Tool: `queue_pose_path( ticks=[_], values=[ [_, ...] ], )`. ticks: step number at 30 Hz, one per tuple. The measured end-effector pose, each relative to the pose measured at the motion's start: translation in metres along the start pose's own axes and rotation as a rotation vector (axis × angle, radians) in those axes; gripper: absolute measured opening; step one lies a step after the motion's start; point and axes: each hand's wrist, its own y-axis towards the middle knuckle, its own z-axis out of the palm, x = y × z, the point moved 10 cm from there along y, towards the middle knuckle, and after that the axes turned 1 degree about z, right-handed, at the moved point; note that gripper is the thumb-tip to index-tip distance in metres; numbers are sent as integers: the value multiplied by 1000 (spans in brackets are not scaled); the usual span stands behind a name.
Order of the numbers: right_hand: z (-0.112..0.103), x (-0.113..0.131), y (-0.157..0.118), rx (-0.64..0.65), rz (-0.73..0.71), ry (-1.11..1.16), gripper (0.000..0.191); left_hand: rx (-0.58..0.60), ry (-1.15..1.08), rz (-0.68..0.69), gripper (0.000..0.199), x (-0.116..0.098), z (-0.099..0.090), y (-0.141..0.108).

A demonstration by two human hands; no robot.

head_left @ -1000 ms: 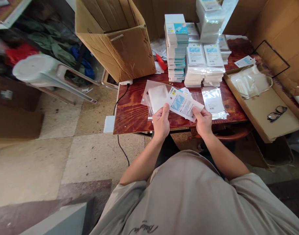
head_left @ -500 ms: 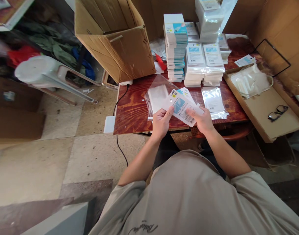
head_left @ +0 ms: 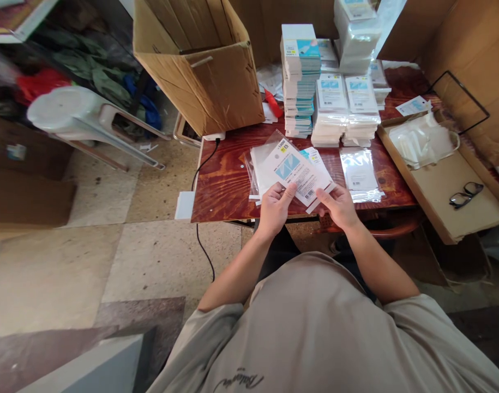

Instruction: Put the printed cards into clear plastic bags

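Left hand point(head_left: 274, 211): now lower on the card point(head_left: 297, 170), pinching its left edge.
Right hand point(head_left: 338, 206): pinching its lower end.
Card: frame centre; looks light, thin, slippery, easily creased; best held by edges.
Stacks point(head_left: 299, 101): upper right, beyond.

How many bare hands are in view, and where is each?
2: the left hand pinches the left edge of a rectangular white-and-blue printed card; the right hand holds its bottom edge. No others show.
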Motion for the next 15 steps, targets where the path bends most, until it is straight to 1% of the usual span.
queue_pose_path(
  ticks=[1,2,3,5,6,8,9,10,11,12,13,15],
  values=[
    [2,-1,-1,33,16,-6,49,-1,3,2,43,-1,0,0],
    [1,-1,-1,33,21,-17,50,10,13,-3,46,-1,1,-1],
    [-2,1,-3,4,15,-34,51,34,26,-19,48,0,5,-3],
    [-7,6,-6,-70,-15,-75,55,104,52,-71,53,3,15,-7],
    [-6,8,-8,-83,-31,-88,54,141,65,-96,54,4,20,-10],
    [-5,13,-10,-65,-55,-99,46,225,112,-135,53,8,31,-13],
    [-8,16,-9,-60,-66,-101,44,272,154,-153,52,10,35,-14],
    [-16,19,-8,-76,-80,-104,44,307,212,-167,51,12,37,-13],
    [-31,23,-6,-121,-97,-116,46,312,291,-162,50,12,33,-8],
    [-51,26,-4,-195,-116,-144,45,269,394,-128,49,8,24,0],
    [-76,29,-2,-295,-138,-191,44,180,517,-70,47,1,11,10],
    [-129,32,-1,-522,-170,-346,43,-105,809,98,43,-26,-25,30]
  ],
)
